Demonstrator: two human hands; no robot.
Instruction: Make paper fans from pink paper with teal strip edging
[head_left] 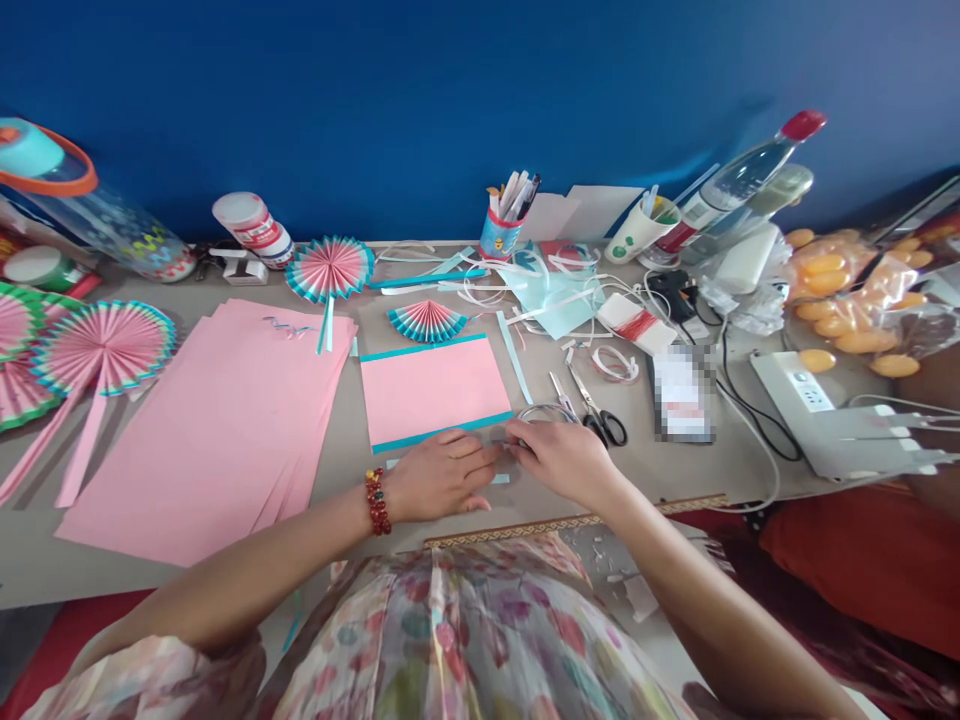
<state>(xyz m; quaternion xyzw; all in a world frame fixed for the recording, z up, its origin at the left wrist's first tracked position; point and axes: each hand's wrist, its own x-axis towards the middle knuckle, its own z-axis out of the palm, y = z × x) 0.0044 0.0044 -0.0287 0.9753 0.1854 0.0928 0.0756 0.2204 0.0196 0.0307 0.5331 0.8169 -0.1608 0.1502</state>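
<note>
A pink paper sheet (431, 388) with teal strips along its top and bottom edges lies before me. My left hand (439, 474) rests flat at its lower edge, fingers stretched toward the right. By the sheet's lower right corner, my right hand (559, 458) is closed in a pinch; a small greyish piece shows at its fingertips, too unclear to name. Just beyond that hand is a round, clear-looking ring (546, 412), partly covered. Scissors (596, 405) with black handles lie to its right. A small folded paper fan (427, 322) sits above the sheet.
Large pink sheets (202, 430) are stacked at left, beside finished round paper fans (103, 345). Behind stand a pen cup (501, 235) and a glue bottle (255, 228). Paper scraps (555, 300), a phone (682, 395), cables and a power strip (810, 415) occupy the right.
</note>
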